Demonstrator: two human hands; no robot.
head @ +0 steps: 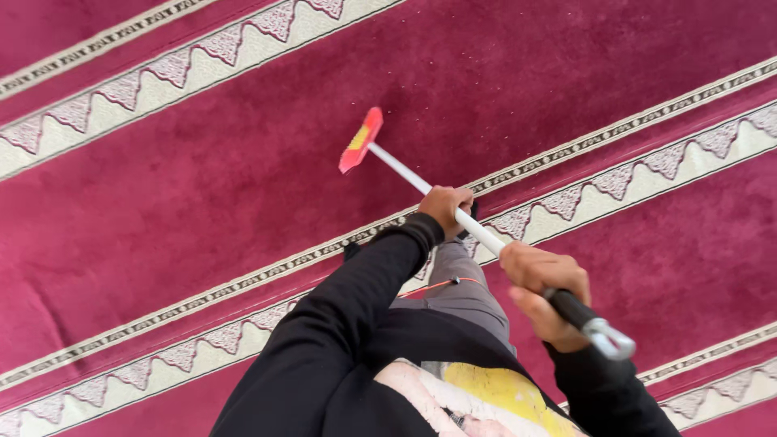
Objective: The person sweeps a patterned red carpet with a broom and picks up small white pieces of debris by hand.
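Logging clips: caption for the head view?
Left hand and right hand hold a white-handled broom on crimson patterned carpet.

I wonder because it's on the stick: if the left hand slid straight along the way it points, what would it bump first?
Probably the red broom head. The left hand grips the white handle, bare up to there.

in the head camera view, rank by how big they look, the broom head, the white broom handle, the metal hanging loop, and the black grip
1. white broom handle, longest
2. broom head
3. black grip and metal hanging loop: look similar; both are nearest the camera, and the right hand partly covers the grip, so unranked.
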